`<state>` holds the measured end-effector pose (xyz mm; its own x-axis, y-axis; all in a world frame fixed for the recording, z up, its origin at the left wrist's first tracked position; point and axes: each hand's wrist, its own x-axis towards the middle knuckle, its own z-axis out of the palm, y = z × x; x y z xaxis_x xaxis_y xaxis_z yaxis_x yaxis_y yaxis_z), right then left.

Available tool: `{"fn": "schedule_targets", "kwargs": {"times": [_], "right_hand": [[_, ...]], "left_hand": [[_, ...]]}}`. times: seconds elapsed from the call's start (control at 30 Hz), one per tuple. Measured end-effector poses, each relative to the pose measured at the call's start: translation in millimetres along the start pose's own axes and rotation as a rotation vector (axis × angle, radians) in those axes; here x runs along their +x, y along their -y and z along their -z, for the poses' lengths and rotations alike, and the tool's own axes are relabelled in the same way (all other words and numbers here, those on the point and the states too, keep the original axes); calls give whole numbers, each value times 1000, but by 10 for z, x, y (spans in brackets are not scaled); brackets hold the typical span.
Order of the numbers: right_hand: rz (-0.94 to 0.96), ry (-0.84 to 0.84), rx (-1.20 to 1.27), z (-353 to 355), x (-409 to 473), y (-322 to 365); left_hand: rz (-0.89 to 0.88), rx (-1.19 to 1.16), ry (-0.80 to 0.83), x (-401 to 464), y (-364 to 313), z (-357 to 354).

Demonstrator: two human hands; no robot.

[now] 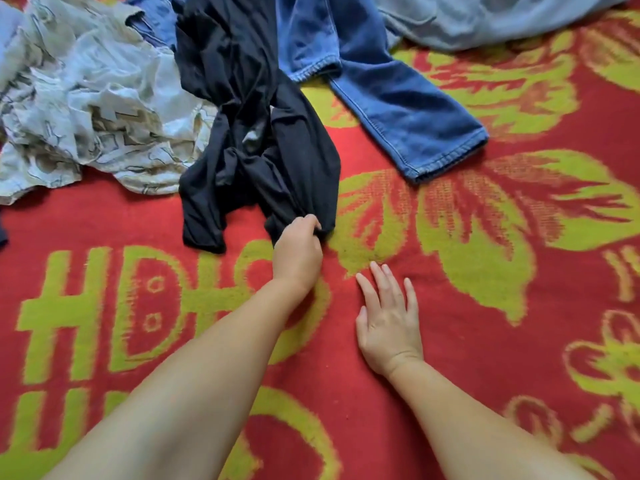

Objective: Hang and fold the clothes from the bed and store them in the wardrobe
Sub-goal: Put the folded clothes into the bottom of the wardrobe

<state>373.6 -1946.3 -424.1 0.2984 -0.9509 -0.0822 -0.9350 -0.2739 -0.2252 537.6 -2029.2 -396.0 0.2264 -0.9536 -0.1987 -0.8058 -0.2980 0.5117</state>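
1. A bed covered by a red blanket with yellow-green flower and letter patterns point(450, 306) fills the view.
2. The left hand point(298, 251) pinches the near hem of a crumpled black soft-fabric garment point(256, 140), fingers curled round the cloth.
3. The right hand point(388, 323) rests flat on the blanket, fingers straight and spread, just right of the left hand.
4. A rumpled white printed cloth point(90, 98) lies far left, touching the black garment.
5. Blue denim jeans point(391, 95) stretch far right of the garment.
6. A pale blue fabric point(485, 19) lies at the far right edge.
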Motion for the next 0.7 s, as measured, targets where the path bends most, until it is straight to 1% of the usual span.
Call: {"fn": "schedule_targets", "kwargs": {"times": [0.03,0.07,0.13,0.2,0.3,0.4,0.47,0.53,0.6,0.63,0.7], "right_hand": [[-8,11,-7,16,-9,-32],[-17,23,-8,36,-1,-59],[-37,46,18,65,38,-99],[-55,53,55,82,71,-94],[-72,84,93,80,91,-61],[-70,164,106,75,119,-63],[-84,216,137,94,159,-96],[-127,271,251,212,84,-36],[-227,328,415,390,-53,82],[-288,381,513,496,-148,180],[-434,549,780,714,-411,439]], "left_hand": [[67,-37,28,16,-31,9],[102,-18,73,11,-66,35],[151,23,190,-88,-135,80],[195,-4,319,-339,-171,102],[210,-80,510,-924,-91,86],[204,-197,684,-1634,80,85],[196,-226,802,-2011,147,40],[204,-209,908,-2348,174,92],[194,-241,964,-2540,100,184],[178,-258,969,-2590,34,260],[171,-332,926,-2647,-127,506]]}}
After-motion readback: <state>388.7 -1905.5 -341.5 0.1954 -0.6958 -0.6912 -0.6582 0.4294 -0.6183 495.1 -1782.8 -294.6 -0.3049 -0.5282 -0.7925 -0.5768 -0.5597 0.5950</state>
